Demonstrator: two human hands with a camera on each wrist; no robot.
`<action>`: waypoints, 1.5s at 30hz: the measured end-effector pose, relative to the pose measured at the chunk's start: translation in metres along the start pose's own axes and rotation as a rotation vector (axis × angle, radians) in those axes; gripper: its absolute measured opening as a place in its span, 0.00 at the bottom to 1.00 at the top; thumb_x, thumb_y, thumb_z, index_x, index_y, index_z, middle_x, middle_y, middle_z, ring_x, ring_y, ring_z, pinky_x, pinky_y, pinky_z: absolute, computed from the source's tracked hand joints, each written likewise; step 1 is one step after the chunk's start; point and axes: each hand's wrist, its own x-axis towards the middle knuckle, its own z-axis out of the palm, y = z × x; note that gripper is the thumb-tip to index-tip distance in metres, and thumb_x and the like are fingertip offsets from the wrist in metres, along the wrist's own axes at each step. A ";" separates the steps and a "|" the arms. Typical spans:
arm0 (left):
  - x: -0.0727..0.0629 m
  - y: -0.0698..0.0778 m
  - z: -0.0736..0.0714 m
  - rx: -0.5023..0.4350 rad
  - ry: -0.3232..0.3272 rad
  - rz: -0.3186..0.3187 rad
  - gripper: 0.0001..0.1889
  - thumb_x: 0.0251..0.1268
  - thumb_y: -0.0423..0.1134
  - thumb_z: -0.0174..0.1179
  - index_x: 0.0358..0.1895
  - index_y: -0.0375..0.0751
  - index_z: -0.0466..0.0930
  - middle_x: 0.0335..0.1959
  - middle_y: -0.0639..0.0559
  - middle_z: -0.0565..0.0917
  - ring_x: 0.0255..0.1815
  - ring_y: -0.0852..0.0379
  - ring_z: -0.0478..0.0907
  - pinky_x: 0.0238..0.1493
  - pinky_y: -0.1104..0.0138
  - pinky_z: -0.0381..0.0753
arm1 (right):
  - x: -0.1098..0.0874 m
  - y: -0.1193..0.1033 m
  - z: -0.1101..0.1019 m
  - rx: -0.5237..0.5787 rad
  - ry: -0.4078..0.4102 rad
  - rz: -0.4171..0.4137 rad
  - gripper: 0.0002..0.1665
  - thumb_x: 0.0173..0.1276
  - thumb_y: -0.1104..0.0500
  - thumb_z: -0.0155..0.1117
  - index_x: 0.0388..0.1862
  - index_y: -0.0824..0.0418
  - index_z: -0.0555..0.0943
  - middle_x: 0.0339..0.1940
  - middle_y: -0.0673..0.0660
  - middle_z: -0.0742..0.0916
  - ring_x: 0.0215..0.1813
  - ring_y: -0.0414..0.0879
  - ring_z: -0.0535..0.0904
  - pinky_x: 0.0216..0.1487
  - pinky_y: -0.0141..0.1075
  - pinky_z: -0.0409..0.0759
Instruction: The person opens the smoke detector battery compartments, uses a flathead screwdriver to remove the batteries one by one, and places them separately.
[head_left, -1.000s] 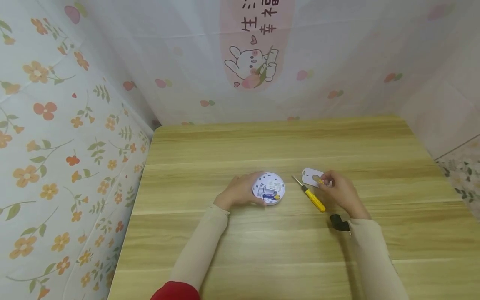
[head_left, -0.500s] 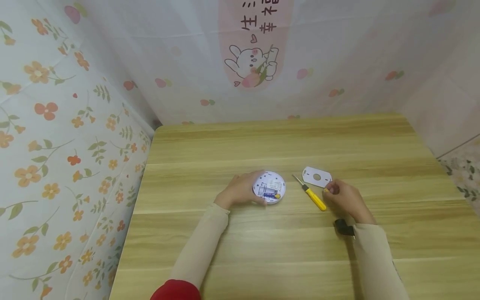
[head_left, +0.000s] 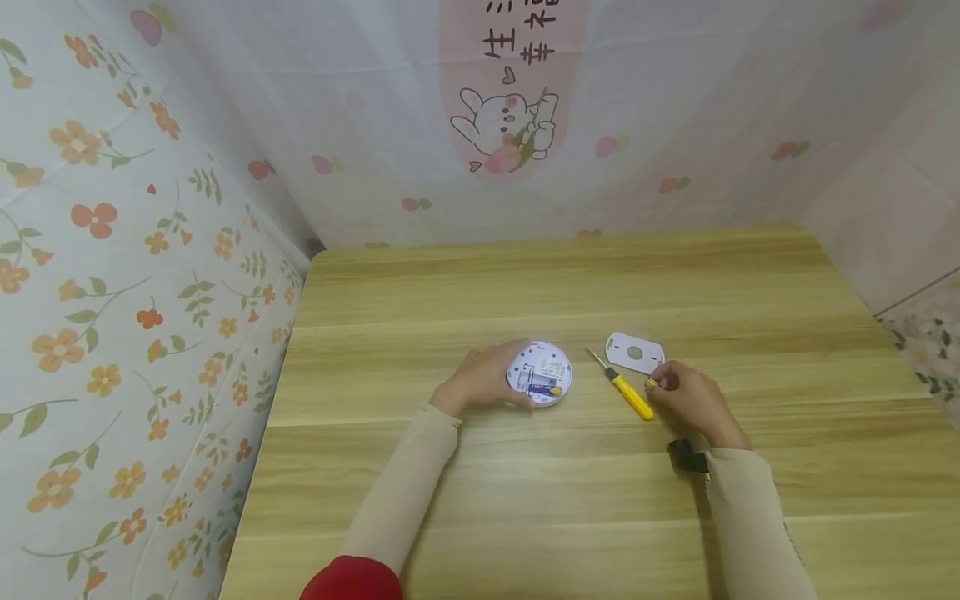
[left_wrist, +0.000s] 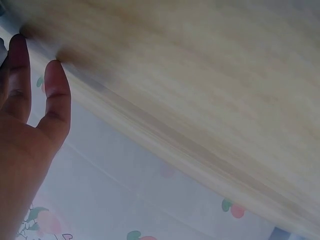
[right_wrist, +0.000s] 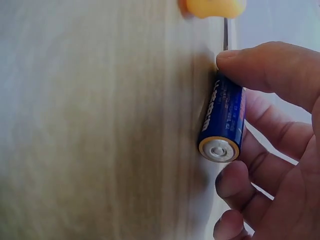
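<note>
My left hand (head_left: 480,379) grips the left side of a round white smoke-alarm-like device (head_left: 550,360), thumb at its near edge and fingers round its far edge. Its open back faces up and shows a blue-and-yellow battery in the compartment. In the left wrist view only fingers (left_wrist: 57,95) and table show. At the right, my right hand (head_left: 693,402) holds a blue AA-size battery (right_wrist: 222,115) between thumb and fingers, low over the table. In the head view just its yellow end shows, beside the near right corner of a white mounting plate (head_left: 622,353).
A yellow-handled screwdriver (head_left: 630,397) lies between the device and the right hand, its tip pointing away to the left. A black wrist-camera mount (head_left: 686,457) sticks out from the right sleeve. The wooden table (head_left: 450,300) meets a printed cloth (head_left: 390,125) at the back.
My right hand has drawn back from the mounting plate, down and to the right, with the battery, uncovering the plate's round hole. The left hand and the device have stayed about still.
</note>
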 end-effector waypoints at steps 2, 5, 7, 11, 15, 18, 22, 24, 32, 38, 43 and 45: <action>0.000 0.000 0.000 0.004 -0.001 0.001 0.57 0.38 0.57 0.76 0.76 0.58 0.53 0.74 0.56 0.65 0.74 0.52 0.62 0.73 0.44 0.51 | 0.000 0.001 0.000 0.005 -0.001 0.000 0.14 0.62 0.56 0.65 0.40 0.65 0.79 0.32 0.57 0.82 0.35 0.48 0.74 0.37 0.36 0.68; 0.000 0.001 -0.001 0.008 -0.004 0.003 0.57 0.38 0.58 0.76 0.76 0.58 0.53 0.74 0.56 0.65 0.74 0.52 0.62 0.73 0.44 0.53 | 0.000 0.003 0.000 0.011 -0.001 0.005 0.15 0.62 0.55 0.66 0.41 0.65 0.79 0.34 0.58 0.82 0.37 0.49 0.74 0.38 0.37 0.68; 0.000 0.001 -0.001 0.010 -0.006 0.003 0.57 0.39 0.58 0.76 0.76 0.57 0.53 0.74 0.55 0.65 0.74 0.52 0.62 0.73 0.45 0.54 | 0.000 0.003 -0.002 0.018 0.007 0.004 0.16 0.63 0.54 0.66 0.42 0.65 0.78 0.34 0.59 0.82 0.37 0.49 0.74 0.38 0.37 0.68; 0.000 0.001 -0.001 0.011 -0.007 0.001 0.56 0.39 0.57 0.76 0.76 0.57 0.53 0.74 0.55 0.65 0.74 0.51 0.62 0.73 0.46 0.54 | -0.001 0.001 -0.006 0.044 0.048 -0.029 0.17 0.63 0.55 0.67 0.43 0.67 0.77 0.34 0.60 0.82 0.35 0.47 0.73 0.37 0.36 0.70; 0.000 0.001 -0.001 0.007 -0.006 0.000 0.57 0.39 0.57 0.76 0.76 0.57 0.53 0.74 0.55 0.64 0.74 0.50 0.62 0.73 0.44 0.52 | -0.002 -0.007 -0.011 0.071 0.082 -0.076 0.17 0.63 0.57 0.67 0.45 0.68 0.77 0.33 0.60 0.82 0.32 0.45 0.72 0.33 0.33 0.70; 0.000 0.001 -0.001 0.001 -0.003 0.002 0.57 0.38 0.57 0.76 0.76 0.57 0.53 0.74 0.55 0.64 0.74 0.50 0.62 0.73 0.44 0.52 | -0.002 -0.015 -0.013 0.088 0.086 -0.099 0.18 0.65 0.57 0.65 0.47 0.68 0.77 0.34 0.61 0.81 0.31 0.43 0.70 0.30 0.31 0.69; 0.000 0.001 0.000 0.007 0.004 0.006 0.57 0.38 0.58 0.76 0.76 0.57 0.53 0.74 0.55 0.65 0.73 0.50 0.63 0.73 0.45 0.54 | -0.001 -0.028 -0.013 0.115 0.086 -0.134 0.17 0.65 0.58 0.65 0.48 0.68 0.78 0.36 0.61 0.81 0.29 0.41 0.69 0.27 0.30 0.68; 0.000 0.001 0.000 0.012 0.005 0.006 0.57 0.38 0.58 0.76 0.76 0.57 0.53 0.74 0.55 0.65 0.73 0.51 0.63 0.73 0.45 0.55 | -0.001 -0.035 -0.011 0.134 0.082 -0.156 0.16 0.64 0.60 0.65 0.48 0.68 0.78 0.36 0.61 0.81 0.30 0.41 0.68 0.27 0.30 0.67; 0.000 0.004 -0.001 0.000 0.000 -0.006 0.57 0.38 0.56 0.77 0.76 0.57 0.53 0.74 0.56 0.64 0.73 0.51 0.63 0.73 0.44 0.53 | 0.005 -0.059 -0.001 0.159 0.054 -0.234 0.14 0.61 0.62 0.67 0.44 0.69 0.79 0.34 0.59 0.82 0.30 0.45 0.69 0.28 0.30 0.68; 0.000 0.005 -0.002 0.008 -0.005 -0.006 0.57 0.38 0.56 0.76 0.76 0.57 0.53 0.74 0.55 0.64 0.74 0.50 0.62 0.73 0.44 0.53 | 0.007 -0.078 0.007 0.167 -0.001 -0.277 0.14 0.61 0.65 0.66 0.45 0.70 0.80 0.34 0.57 0.81 0.33 0.47 0.70 0.31 0.30 0.67; 0.000 0.004 -0.002 0.014 -0.004 0.000 0.56 0.39 0.56 0.76 0.75 0.57 0.54 0.73 0.55 0.66 0.72 0.50 0.65 0.72 0.45 0.56 | 0.007 -0.093 0.018 0.161 -0.052 -0.330 0.16 0.61 0.63 0.68 0.47 0.69 0.80 0.34 0.56 0.81 0.31 0.44 0.70 0.30 0.29 0.68; -0.001 0.004 -0.002 0.017 -0.008 0.009 0.56 0.39 0.57 0.76 0.75 0.56 0.54 0.73 0.55 0.67 0.71 0.50 0.66 0.72 0.45 0.56 | 0.006 -0.099 0.022 0.164 -0.075 -0.320 0.17 0.61 0.61 0.68 0.47 0.66 0.80 0.35 0.55 0.81 0.30 0.43 0.69 0.29 0.30 0.68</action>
